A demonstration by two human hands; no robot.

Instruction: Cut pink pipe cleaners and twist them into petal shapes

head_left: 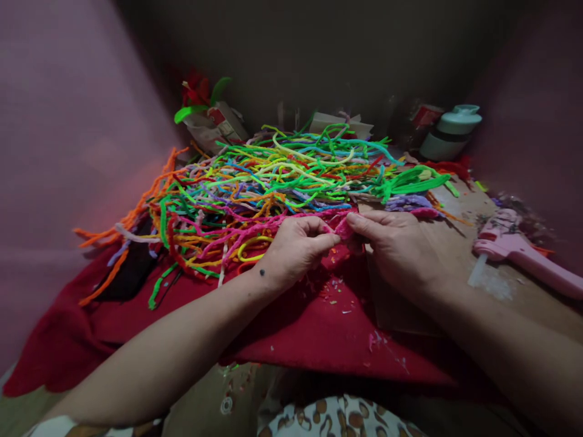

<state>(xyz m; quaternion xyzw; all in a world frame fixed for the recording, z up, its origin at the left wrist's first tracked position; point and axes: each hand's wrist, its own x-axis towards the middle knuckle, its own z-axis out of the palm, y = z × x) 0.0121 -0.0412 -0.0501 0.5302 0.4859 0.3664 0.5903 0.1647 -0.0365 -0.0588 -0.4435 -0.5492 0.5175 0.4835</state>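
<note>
Between my two hands is a pink fuzzy pipe cleaner (342,229), bent where the fingers meet it. My left hand (298,249) pinches one part of it between thumb and forefinger. Close beside it, my right hand (394,243) pinches the other part; its lower fingers are curled and partly hidden. Just beyond the hands lies a large tangled heap of coloured pipe cleaners (291,173), green, yellow, orange, blue and red. More pink stems (241,229) stretch along the near side of the heap, to the left of my left hand.
A pink hot glue gun (523,249) lies at the right on a cardboard sheet (410,303). Behind it stands a teal-lidded bottle (455,130). A red fuzzy flower (197,90) is at the back left. Small scraps dot the red cloth (319,340). Walls close in on both sides.
</note>
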